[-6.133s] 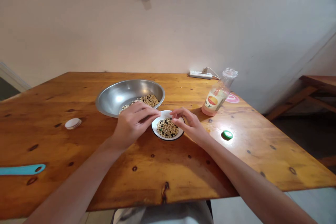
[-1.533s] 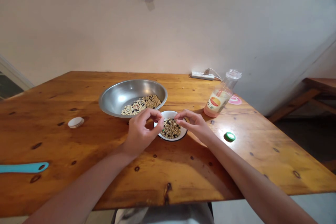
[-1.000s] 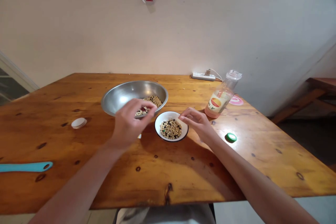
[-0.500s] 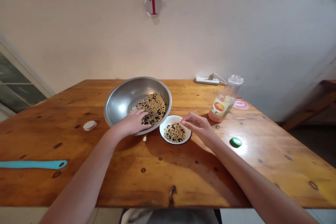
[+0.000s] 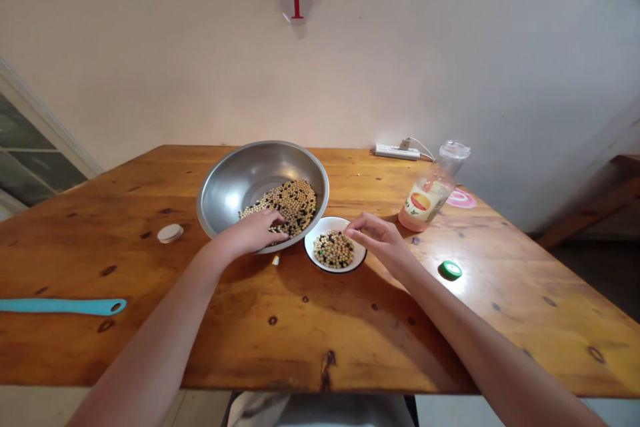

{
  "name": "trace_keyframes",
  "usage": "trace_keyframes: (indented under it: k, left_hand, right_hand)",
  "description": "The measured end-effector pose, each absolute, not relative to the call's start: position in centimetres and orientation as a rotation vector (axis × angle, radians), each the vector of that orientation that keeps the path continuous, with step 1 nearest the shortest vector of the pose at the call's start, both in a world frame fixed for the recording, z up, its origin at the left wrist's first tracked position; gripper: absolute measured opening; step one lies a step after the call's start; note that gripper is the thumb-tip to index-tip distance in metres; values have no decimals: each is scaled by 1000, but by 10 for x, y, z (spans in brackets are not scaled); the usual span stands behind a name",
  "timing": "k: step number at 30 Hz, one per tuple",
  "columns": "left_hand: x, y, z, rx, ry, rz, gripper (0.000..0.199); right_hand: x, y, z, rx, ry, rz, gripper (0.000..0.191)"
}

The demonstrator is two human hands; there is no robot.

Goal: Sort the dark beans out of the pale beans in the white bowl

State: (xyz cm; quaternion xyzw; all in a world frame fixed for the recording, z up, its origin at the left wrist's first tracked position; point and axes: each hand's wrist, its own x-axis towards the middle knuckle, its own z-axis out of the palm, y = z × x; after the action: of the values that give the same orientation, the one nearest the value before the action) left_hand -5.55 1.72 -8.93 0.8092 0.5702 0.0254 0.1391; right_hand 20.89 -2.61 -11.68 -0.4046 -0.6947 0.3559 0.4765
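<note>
A large steel bowl (image 5: 227, 190) holds a heap of pale and black beans (image 5: 297, 203) on its right side. My left hand (image 5: 260, 228) reaches over its near rim, fingers apart and their tips among the beans. Right of it stands a small white bowl (image 5: 359, 253) with a dark rim, holding pale, black and a few green beans (image 5: 333, 250). At its right rim my right hand (image 5: 367, 230) is closed, thumb and forefinger pinched together; what they hold, if anything, is too small to make out.
A clear jar (image 5: 427, 197) with a label stands at the right, a green lid (image 5: 451, 270) nearer. Behind lies a power strip (image 5: 397, 151). On the left are a white lid (image 5: 170, 233) and a turquoise handle (image 5: 65, 307). A small white and yellow piece (image 5: 276, 260) lies below the steel bowl.
My left hand's fingers have drawn closer together and shifted slightly within the beans. My right hand stays pinched at the small bowl's rim. The view has tilted slightly.
</note>
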Motion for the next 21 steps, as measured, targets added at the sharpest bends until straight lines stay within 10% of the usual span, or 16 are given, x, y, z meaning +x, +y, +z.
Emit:
trace_keyframes:
  k: [21]
  left_hand:
    - [-52,15,-88,2378,1516,322,18]
  right_hand:
    - [207,-26,-116,-975,-1686,894,20]
